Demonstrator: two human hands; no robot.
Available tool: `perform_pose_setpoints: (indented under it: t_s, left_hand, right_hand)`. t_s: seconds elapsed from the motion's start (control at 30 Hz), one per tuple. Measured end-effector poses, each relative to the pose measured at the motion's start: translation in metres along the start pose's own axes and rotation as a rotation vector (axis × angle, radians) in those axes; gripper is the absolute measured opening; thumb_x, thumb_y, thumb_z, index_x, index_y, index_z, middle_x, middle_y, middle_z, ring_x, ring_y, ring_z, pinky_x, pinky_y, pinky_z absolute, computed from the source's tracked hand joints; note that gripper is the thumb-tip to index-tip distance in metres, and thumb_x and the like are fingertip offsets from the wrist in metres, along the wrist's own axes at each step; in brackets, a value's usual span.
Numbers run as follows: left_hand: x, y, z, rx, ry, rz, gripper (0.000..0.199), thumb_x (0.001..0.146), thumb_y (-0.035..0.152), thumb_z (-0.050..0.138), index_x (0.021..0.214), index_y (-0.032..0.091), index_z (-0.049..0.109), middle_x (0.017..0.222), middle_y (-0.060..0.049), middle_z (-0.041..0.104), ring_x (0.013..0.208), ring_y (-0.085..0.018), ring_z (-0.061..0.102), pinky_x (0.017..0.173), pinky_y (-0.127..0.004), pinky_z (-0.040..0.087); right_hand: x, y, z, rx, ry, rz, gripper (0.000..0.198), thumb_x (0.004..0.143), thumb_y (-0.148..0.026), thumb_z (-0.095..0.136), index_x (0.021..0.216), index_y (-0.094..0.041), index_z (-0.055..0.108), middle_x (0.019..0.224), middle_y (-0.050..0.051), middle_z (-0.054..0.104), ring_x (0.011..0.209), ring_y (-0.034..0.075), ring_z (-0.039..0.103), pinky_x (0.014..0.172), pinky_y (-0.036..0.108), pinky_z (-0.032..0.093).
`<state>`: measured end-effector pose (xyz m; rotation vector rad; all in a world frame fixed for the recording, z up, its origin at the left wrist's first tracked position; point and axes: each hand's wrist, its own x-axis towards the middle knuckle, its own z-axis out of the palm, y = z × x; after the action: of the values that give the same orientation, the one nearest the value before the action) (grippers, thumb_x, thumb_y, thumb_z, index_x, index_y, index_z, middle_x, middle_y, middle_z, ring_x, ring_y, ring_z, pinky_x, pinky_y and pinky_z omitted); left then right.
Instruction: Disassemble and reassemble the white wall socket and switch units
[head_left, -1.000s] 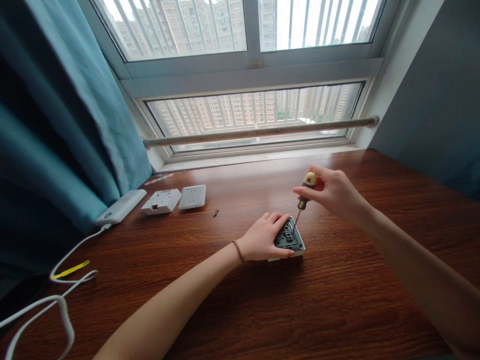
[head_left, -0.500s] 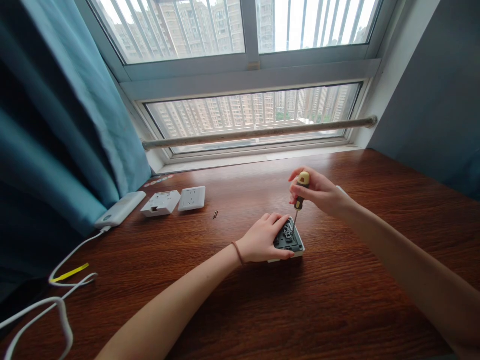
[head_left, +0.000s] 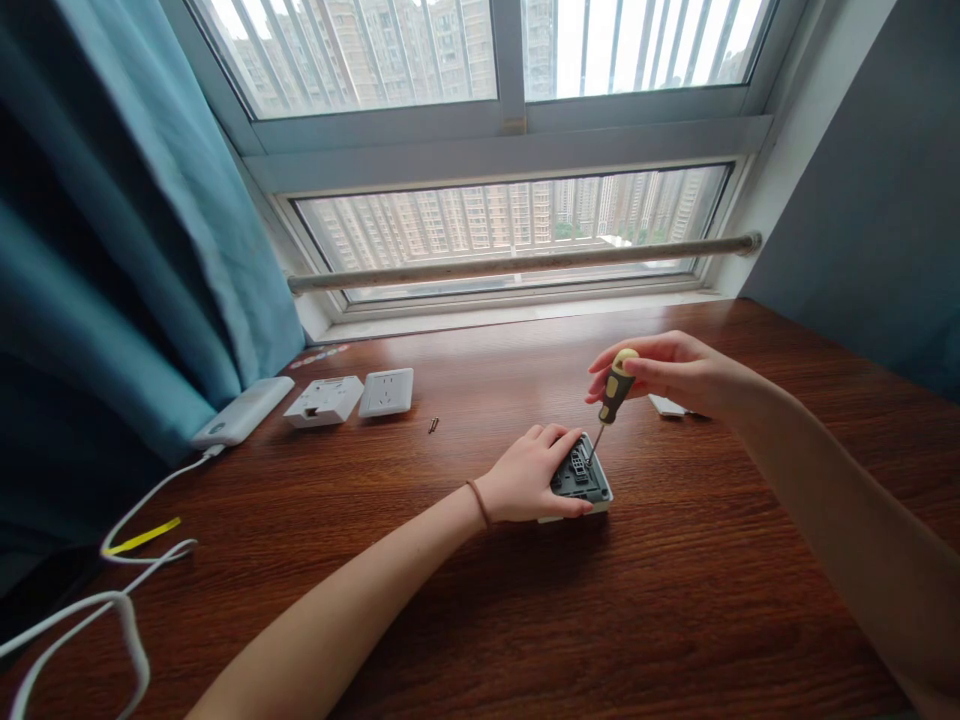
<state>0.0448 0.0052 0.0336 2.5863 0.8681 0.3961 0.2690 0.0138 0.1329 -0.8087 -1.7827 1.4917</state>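
Note:
My left hand (head_left: 531, 474) grips a wall socket (head_left: 585, 478), its dark grey inner side facing up and a white edge below, and holds it on the table. Thumb and fingers lie around it, covering its left part. In my right hand (head_left: 667, 368) is a screwdriver (head_left: 616, 388) with a yellow and grey handle, pinched near the handle's top. The screwdriver leans to the right, and its tip is down at the upper right part of the grey side. Whether the tip sits on a screw is too small to tell.
Two small screws (head_left: 433, 425) lie left of my hands. Farther left are a white socket plate (head_left: 386, 392), a white box (head_left: 324, 402) and a white power bank (head_left: 244, 412) with a white cable (head_left: 157, 490). A white piece (head_left: 667, 406) lies under my right wrist.
My right hand has shifted right and its fingers have loosened round the handle. The screwdriver now tilts more to the right. The left hand holds the socket as before.

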Motion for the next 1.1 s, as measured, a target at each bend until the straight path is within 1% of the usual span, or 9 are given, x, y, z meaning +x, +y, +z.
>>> perform_pose_setpoints:
  t_s: [0.3,0.53,0.63,0.73,0.8,0.87,0.93,1.03,1.1]
  left_hand:
    - [0.000,0.001,0.000,0.035,-0.002,0.000,0.086,0.064,0.062,0.060,0.134,0.020,0.031,0.125,-0.010,0.043,0.111,-0.028,0.040,0.100,-0.040,0.033]
    - [0.000,0.001,0.000,0.033,-0.005,0.000,0.086,0.064,0.061,0.060,0.134,0.020,0.031,0.125,-0.010,0.043,0.113,-0.028,0.039,0.101,-0.039,0.033]
    - [0.001,0.000,0.001,0.032,-0.007,0.001,0.086,0.065,0.061,0.060,0.134,0.020,0.031,0.125,-0.010,0.043,0.112,-0.028,0.040,0.100,-0.040,0.033]
    - [0.001,-0.001,0.001,0.037,-0.009,0.003,0.086,0.065,0.060,0.060,0.135,0.019,0.030,0.127,-0.010,0.042,0.112,-0.028,0.040,0.100,-0.040,0.033]
    - [0.002,-0.002,0.001,0.044,-0.012,0.007,0.087,0.065,0.060,0.060,0.135,0.019,0.029,0.128,-0.010,0.041,0.113,-0.028,0.039,0.101,-0.040,0.033]
    - [0.002,-0.001,0.001,0.049,-0.015,0.008,0.087,0.065,0.060,0.060,0.135,0.019,0.029,0.128,-0.011,0.041,0.114,-0.028,0.039,0.101,-0.040,0.033]
    - [0.001,-0.001,0.001,0.047,-0.015,0.009,0.086,0.066,0.060,0.060,0.135,0.019,0.030,0.128,-0.010,0.041,0.113,-0.028,0.039,0.101,-0.040,0.033]
    - [0.001,-0.001,0.001,0.044,-0.007,0.011,0.086,0.065,0.060,0.060,0.135,0.019,0.030,0.127,-0.010,0.042,0.113,-0.028,0.040,0.100,-0.040,0.033]
    - [0.001,-0.001,0.001,0.044,-0.004,0.014,0.086,0.065,0.060,0.060,0.134,0.019,0.030,0.127,-0.010,0.042,0.113,-0.028,0.040,0.101,-0.040,0.033]
  right_hand:
    - [0.004,0.001,0.010,-0.018,0.196,-0.001,0.026,0.074,-0.038,0.064,0.085,-0.014,0.064,0.081,0.008,0.069,0.078,0.019,0.067,0.072,0.035,0.056]
    - [0.013,0.015,0.015,-0.176,0.547,-0.069,0.033,0.069,-0.045,0.067,0.073,-0.013,0.061,0.066,0.006,0.066,0.064,0.020,0.067,0.053,0.029,0.057]
    - [0.018,0.025,0.008,-0.211,0.614,-0.109,0.039,0.069,-0.051,0.064,0.070,-0.012,0.060,0.064,0.005,0.063,0.057,0.019,0.065,0.046,0.028,0.055]
    - [0.022,0.035,-0.009,-0.212,0.724,-0.103,0.048,0.073,-0.060,0.053,0.072,-0.012,0.058,0.060,0.004,0.060,0.047,0.015,0.060,0.040,0.025,0.050]
    - [0.024,0.044,-0.023,-0.363,0.808,-0.040,0.055,0.079,-0.064,0.039,0.076,-0.012,0.057,0.057,0.002,0.057,0.040,0.011,0.054,0.038,0.022,0.044]
    - [0.027,0.055,-0.034,-0.677,0.762,0.112,0.061,0.087,-0.060,0.021,0.080,-0.012,0.058,0.061,0.004,0.059,0.044,0.011,0.053,0.041,0.021,0.041]
    - [0.031,0.068,-0.041,-0.931,0.629,0.270,0.060,0.091,-0.052,0.017,0.075,-0.012,0.059,0.064,0.006,0.062,0.052,0.013,0.057,0.048,0.022,0.041]
    - [0.038,0.088,-0.040,-1.032,0.493,0.411,0.044,0.090,-0.041,0.033,0.071,-0.012,0.061,0.065,0.009,0.064,0.060,0.017,0.060,0.055,0.023,0.041]
    - [0.042,0.100,-0.036,-1.085,0.441,0.484,0.034,0.088,-0.034,0.040,0.079,-0.010,0.062,0.073,0.013,0.066,0.069,0.021,0.063,0.060,0.025,0.042]
